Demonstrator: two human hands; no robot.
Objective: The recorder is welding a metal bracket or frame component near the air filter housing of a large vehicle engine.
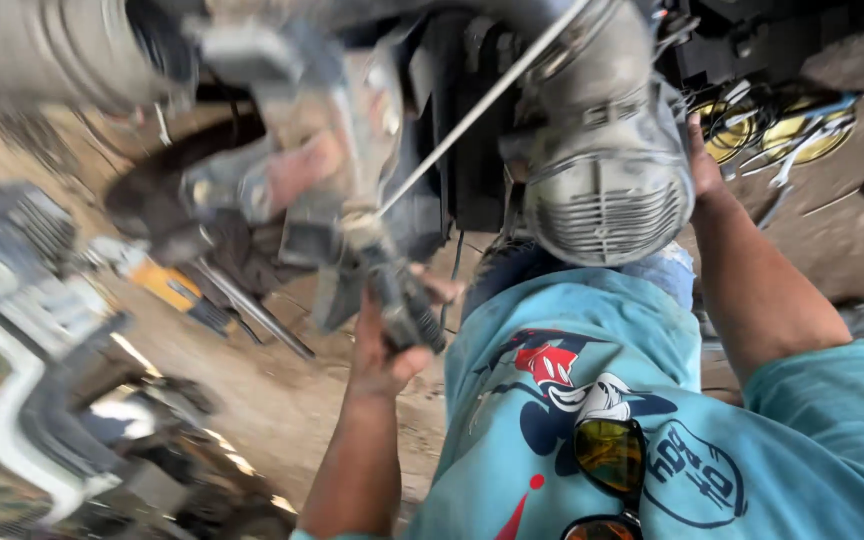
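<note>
My left hand [384, 345] is closed around a black rubber-covered handle [410, 312] that sticks down from a blurred grey metal motorcycle assembly [327, 170]. My right hand [702, 160] presses flat against the side of a grey finned engine cover [602, 195], fingers spread and holding nothing. A thin metal rod [482, 105] runs diagonally between the two parts. My teal printed shirt [592, 400], with sunglasses [610, 455] hanging at the collar, fills the lower right. The whole view is motion-blurred.
A yellow-handled tool [167, 285] and a metal bar [252, 310] lie on the dirt floor [282, 400]. Yellow round discs [802, 135] and wrenches [787, 170] sit at the upper right. Grey and white machine parts [22, 330] crowd the left edge.
</note>
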